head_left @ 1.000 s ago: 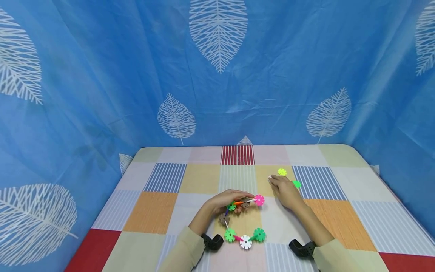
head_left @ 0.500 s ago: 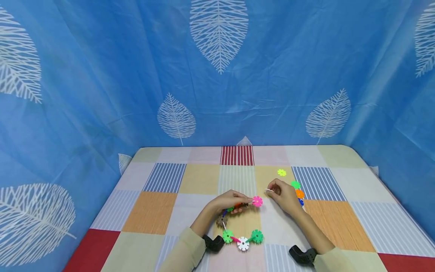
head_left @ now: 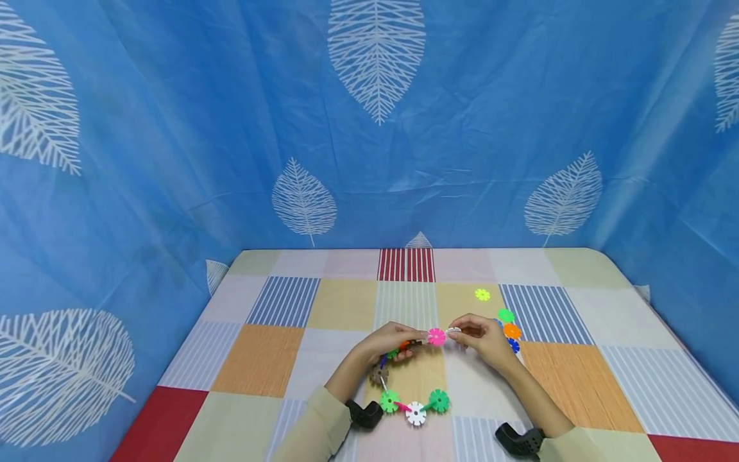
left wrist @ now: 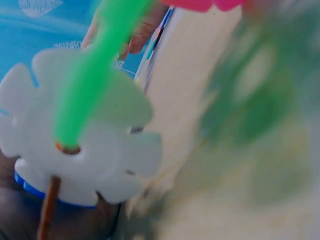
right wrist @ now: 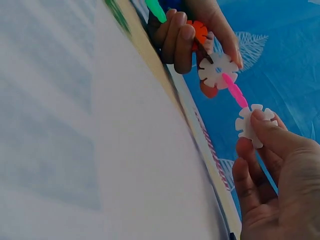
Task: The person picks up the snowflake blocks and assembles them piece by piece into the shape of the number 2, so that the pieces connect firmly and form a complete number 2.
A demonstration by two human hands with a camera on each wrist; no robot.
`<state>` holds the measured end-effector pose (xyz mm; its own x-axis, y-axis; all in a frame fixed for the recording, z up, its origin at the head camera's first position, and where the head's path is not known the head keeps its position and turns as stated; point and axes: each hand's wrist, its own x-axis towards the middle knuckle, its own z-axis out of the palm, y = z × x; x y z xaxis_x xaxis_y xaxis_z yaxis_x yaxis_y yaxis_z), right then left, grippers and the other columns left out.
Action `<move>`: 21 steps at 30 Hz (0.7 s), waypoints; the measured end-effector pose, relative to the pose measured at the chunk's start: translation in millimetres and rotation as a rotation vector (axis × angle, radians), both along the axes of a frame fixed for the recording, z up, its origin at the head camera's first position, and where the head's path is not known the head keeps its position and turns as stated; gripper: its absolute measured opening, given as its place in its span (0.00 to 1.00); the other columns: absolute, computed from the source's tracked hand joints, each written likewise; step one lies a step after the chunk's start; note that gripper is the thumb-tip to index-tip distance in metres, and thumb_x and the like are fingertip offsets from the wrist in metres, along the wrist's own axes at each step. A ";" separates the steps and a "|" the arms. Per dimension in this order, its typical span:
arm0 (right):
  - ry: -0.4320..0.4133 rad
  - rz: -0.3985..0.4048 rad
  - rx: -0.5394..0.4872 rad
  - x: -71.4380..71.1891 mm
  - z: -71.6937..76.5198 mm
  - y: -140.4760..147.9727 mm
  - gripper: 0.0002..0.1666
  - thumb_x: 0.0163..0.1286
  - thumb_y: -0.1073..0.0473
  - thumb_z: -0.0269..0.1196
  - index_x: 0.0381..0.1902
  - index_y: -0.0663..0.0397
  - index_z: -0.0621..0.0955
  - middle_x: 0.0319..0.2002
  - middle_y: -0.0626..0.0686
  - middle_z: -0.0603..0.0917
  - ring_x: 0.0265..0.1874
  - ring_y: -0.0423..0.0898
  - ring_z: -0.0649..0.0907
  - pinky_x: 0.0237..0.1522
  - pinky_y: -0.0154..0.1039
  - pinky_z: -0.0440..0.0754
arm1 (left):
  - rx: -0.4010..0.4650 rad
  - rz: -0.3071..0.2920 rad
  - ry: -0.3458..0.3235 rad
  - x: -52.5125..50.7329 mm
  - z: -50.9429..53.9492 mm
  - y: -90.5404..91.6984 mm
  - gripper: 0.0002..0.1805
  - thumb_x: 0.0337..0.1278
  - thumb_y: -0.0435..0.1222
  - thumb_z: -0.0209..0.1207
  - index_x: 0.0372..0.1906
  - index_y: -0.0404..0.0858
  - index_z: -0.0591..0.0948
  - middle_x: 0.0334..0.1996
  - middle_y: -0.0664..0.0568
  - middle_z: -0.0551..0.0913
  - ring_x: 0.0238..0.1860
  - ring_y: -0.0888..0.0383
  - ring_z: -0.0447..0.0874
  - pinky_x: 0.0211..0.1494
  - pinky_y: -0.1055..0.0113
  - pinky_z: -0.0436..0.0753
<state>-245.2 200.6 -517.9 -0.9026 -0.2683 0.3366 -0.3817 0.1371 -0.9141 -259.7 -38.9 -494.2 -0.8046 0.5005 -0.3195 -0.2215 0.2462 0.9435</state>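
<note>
My left hand (head_left: 385, 341) pinches the end of a curved chain of slotted plastic snowflake discs, at a white disc (right wrist: 218, 71) beside a pink disc (head_left: 436, 337). Between thumb and fingers, my right hand (head_left: 484, 339) holds another white snowflake disc (right wrist: 247, 125). Its edge meets the pink disc's edge; how deep the slots sit together I cannot tell. The chain curves back through a brown disc (head_left: 379, 375) and a light green disc (head_left: 389, 402) to a white disc (head_left: 416, 414) and a darker green disc (head_left: 439, 401). Fingers hide part of the chain.
Loose discs lie right of my right hand: green (head_left: 506, 315), orange (head_left: 512, 331) and blue (head_left: 514, 346). A yellow disc (head_left: 482, 294) lies farther back. A patchwork cloth (head_left: 260, 410) covers the table; a blue leaf-print curtain (head_left: 439, 179) hangs behind.
My right hand has brought the white disc left and nearer, from by the yellow disc to the pink disc. The orange and blue loose discs came into sight. My left hand stays almost in place.
</note>
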 end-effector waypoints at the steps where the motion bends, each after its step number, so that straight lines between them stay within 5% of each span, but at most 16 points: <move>1: -0.001 0.001 -0.002 0.2 0.5 -0.2 0.06 0.59 0.65 0.65 0.34 0.62 0.81 0.27 0.54 0.82 0.20 0.49 0.78 0.21 0.37 0.78 | 0.003 -0.003 -0.004 -0.3 0.0 -0.3 0.18 0.53 0.50 0.61 0.38 0.40 0.85 0.12 0.54 0.71 0.11 0.65 0.62 0.14 0.76 0.64; 8: 0.086 -0.011 0.064 2.0 4.2 -1.3 0.04 0.58 0.68 0.65 0.33 0.59 0.83 0.28 0.55 0.83 0.22 0.47 0.78 0.24 0.34 0.77 | 0.009 -0.022 0.009 -1.2 -1.5 -1.8 0.18 0.55 0.48 0.60 0.39 0.38 0.85 0.12 0.53 0.72 0.11 0.65 0.63 0.14 0.77 0.66; 15: 0.125 -0.037 0.109 15.3 29.4 -10.0 0.05 0.56 0.72 0.65 0.32 0.63 0.83 0.28 0.57 0.83 0.23 0.45 0.77 0.25 0.33 0.76 | -0.003 -0.020 0.013 -1.1 -0.9 -2.2 0.18 0.55 0.48 0.60 0.39 0.38 0.85 0.12 0.53 0.72 0.11 0.65 0.63 0.15 0.77 0.66; 21: 0.133 0.012 0.091 15.2 27.1 -10.0 0.05 0.57 0.74 0.63 0.32 0.64 0.82 0.29 0.54 0.84 0.24 0.45 0.78 0.24 0.33 0.76 | -0.009 -0.022 0.010 -0.4 -0.3 -1.9 0.18 0.54 0.49 0.60 0.40 0.39 0.85 0.12 0.54 0.71 0.11 0.65 0.63 0.15 0.77 0.66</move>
